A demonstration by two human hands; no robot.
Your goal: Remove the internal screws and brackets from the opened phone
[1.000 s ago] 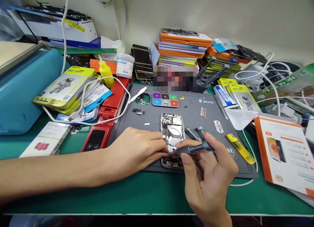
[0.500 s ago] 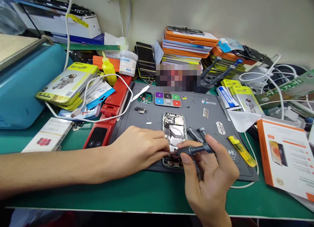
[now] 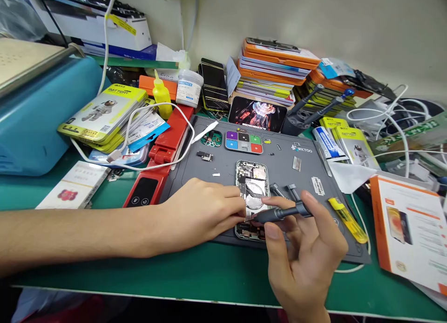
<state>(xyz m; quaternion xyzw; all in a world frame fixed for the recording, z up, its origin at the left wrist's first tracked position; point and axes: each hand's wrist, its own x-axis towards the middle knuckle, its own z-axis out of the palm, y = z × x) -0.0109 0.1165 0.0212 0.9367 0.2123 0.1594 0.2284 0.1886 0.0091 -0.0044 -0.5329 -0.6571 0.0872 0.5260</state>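
Observation:
An opened smartphone (image 3: 258,173) lies on a dark grey work mat (image 3: 223,188), its inner parts showing. My right hand (image 3: 310,248) grips a dark grey precision screwdriver (image 3: 274,215), held nearly level with its tip pointing left over the lower part of the phone. My left hand (image 3: 206,211) rests at the phone's left side, fingers closed in a pinch beside the screwdriver tip. What those fingertips hold, if anything, is hidden. Two more screwdrivers (image 3: 291,191) lie on the mat just behind my right hand.
A colored screw tray (image 3: 243,148), small metal part (image 3: 205,156), white pry tool (image 3: 205,131) and yellow-capped tube (image 3: 347,219) lie on the mat. A phone with a lit screen (image 3: 257,113) leans behind. Battery boxes (image 3: 103,111) and a white cable (image 3: 153,168) sit left.
The whole view has shifted slightly, so everything appears a little further right. Both hands keep nearly the same pose at the phone, with the screwdriver still in my right hand.

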